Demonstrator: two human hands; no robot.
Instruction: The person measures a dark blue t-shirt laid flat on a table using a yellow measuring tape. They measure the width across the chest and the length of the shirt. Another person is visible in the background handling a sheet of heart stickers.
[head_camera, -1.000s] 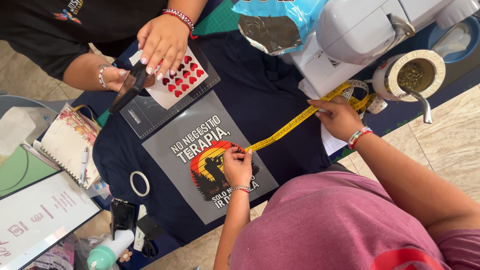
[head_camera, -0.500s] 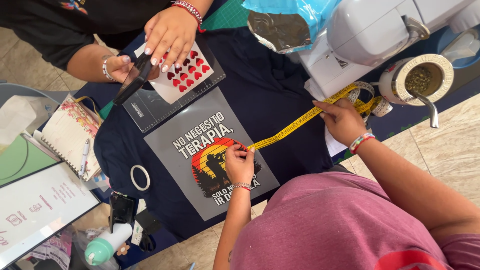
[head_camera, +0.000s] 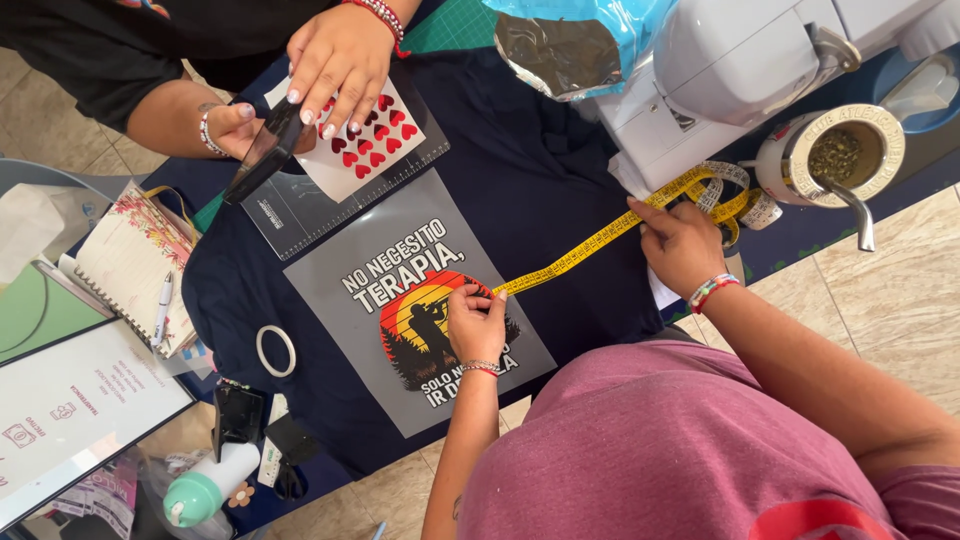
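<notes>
The left hand (head_camera: 476, 322) pinches the end of the yellow measuring tape (head_camera: 580, 250) onto the printed transfer sheet (head_camera: 330, 285), which lies on the dark shirt (head_camera: 540, 170); the right hand (head_camera: 682, 243) presses the tape flat near the white machine (head_camera: 740, 70); the tape should probably stay taut, straight and level for a true reading.
</notes>
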